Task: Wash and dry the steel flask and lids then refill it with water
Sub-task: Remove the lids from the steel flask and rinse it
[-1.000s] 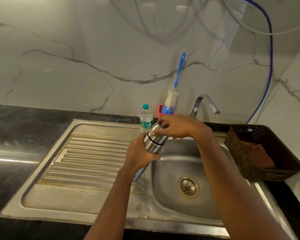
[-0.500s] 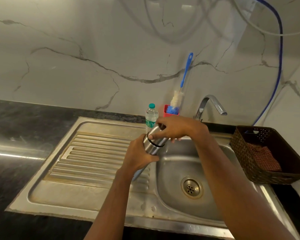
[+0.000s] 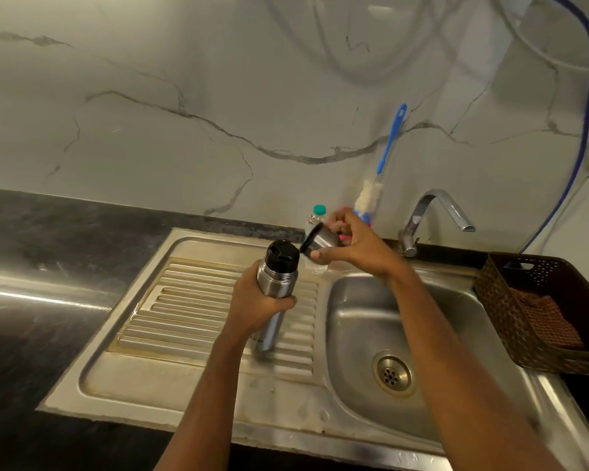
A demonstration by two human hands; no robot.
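My left hand [image 3: 255, 305] grips the steel flask [image 3: 276, 278] around its middle, holding it upright over the ribbed draining board [image 3: 198, 311]. A black inner lid [image 3: 282, 254] sits on the flask's mouth. My right hand [image 3: 354, 246] holds the steel outer cap [image 3: 320, 240] just right of and slightly above the flask top, tilted with its dark open side facing the flask. Cap and flask are apart.
The sink basin [image 3: 364, 321] with its drain [image 3: 391, 372] lies to the right, under the tap [image 3: 432, 215]. A small plastic water bottle [image 3: 317, 215] and a blue-handled bottle brush [image 3: 385, 158] stand by the wall. A brown basket [image 3: 510, 311] holding a cloth [image 3: 548, 321] sits at the far right.
My right hand has taken the steel outer cap off the flask and lifted it to the right. The black inner lid now shows. The flask has come more upright over the draining board.
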